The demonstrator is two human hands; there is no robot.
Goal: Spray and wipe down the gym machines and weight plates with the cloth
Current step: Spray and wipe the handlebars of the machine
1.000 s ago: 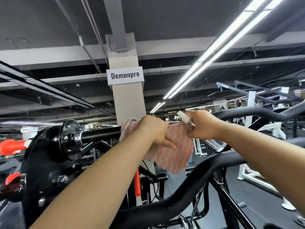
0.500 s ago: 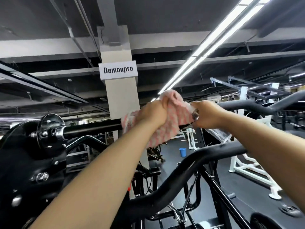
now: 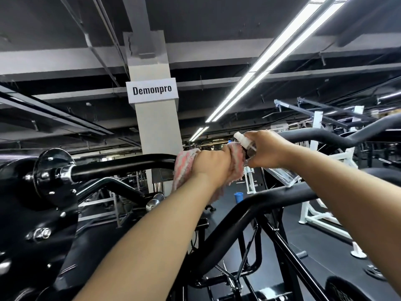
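Pink-and-white striped cloth (image 3: 237, 161) wrapped round black steel machine bar (image 3: 121, 167), left hand (image 3: 211, 164) clenched over it, right hand (image 3: 265, 148) gripping one clear plastic spray bottle (image 3: 280, 175)

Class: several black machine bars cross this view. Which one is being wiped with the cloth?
The upper black bar from the chrome collar; the left hand wraps the cloth around it.

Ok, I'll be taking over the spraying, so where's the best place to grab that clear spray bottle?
Grip the spray bottle round its clear body, from below right: that end slants down free of the bar. The right hand holds its neck; the cloth crowds the white nozzle end.
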